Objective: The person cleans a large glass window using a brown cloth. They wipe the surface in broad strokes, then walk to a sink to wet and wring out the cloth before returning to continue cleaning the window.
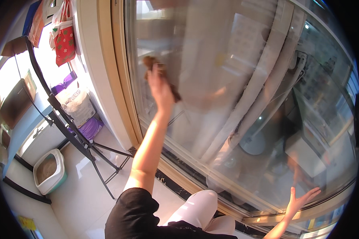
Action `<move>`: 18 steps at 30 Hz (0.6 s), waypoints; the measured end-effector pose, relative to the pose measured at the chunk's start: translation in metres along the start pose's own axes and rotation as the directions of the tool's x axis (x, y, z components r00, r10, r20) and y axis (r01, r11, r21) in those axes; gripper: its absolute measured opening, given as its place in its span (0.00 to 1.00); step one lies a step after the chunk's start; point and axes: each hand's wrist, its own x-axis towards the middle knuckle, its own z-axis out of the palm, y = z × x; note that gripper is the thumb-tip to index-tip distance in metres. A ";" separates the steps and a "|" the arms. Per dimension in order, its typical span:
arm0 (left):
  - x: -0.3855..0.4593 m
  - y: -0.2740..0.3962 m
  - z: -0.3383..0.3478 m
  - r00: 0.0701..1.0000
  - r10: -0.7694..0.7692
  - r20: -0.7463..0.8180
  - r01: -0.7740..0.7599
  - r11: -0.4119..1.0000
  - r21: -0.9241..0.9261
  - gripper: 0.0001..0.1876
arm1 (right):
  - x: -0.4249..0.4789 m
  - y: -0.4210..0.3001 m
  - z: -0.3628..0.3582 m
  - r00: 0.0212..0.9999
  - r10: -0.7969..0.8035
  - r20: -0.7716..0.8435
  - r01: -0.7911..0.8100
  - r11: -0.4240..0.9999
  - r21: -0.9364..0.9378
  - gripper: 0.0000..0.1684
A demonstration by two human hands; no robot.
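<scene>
My left hand (161, 89) is raised with the arm stretched out. It presses a brown cloth (151, 60) to the glass of a sliding door (203, 74), near the door's left side. Cloth and fingers are blurred. Low on the right, my right hand (300, 199) has its fingers spread and holds nothing. It is close to the glass by the bottom frame (275, 219); whether it touches cannot be told. Reflections of the hands and the room show in the pane.
A black folding stand (89, 146) has its legs on the tiled floor (89, 182) to my left. Beyond it are a white litter box (58, 167) and a purple-and-white bag (79, 107). A red patterned bag (65, 43) hangs beside the tan door jamb (119, 74).
</scene>
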 end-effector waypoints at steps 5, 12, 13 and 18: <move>-0.099 0.116 0.037 0.362 0.853 0.376 -0.740 0.508 -0.440 0.15 | 0.001 0.000 0.002 0.999 -0.009 0.033 0.008 0.999 0.034 0.62; 0.041 0.043 0.019 0.964 0.262 0.048 -0.264 0.964 0.037 0.23 | -0.002 -0.008 -0.003 0.997 0.040 0.061 -0.045 0.996 0.074 0.62; 0.067 0.045 0.016 0.993 0.102 0.052 -0.098 0.992 -0.075 0.23 | -0.001 -0.010 -0.001 0.997 0.048 0.060 -0.053 0.995 0.090 0.62; -0.001 0.171 0.077 0.837 0.471 0.277 -0.530 0.824 0.200 0.21 | 0.001 -0.019 -0.007 0.991 0.106 0.077 -0.114 0.987 0.113 0.62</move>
